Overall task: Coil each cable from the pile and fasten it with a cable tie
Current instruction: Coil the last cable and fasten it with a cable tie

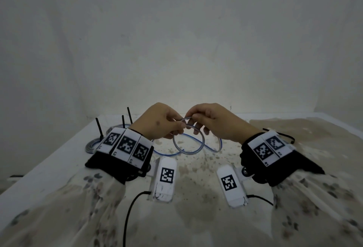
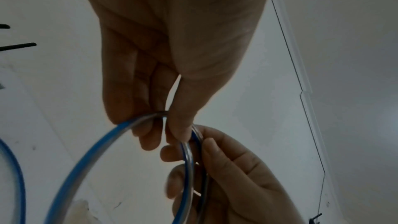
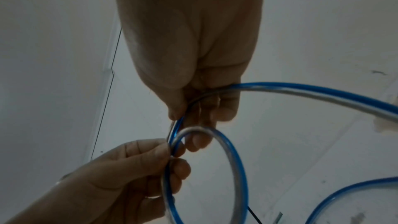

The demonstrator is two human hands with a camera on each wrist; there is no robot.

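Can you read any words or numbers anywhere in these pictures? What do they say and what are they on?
No words or numbers can be read anywhere.
Left wristband: three black-and-white square code patterns, no letters.
Right wristband: two of the same code patterns, no letters.
Two white boxes on the table: one code pattern each, no letters.
Cable: blue and clear, no print visible.
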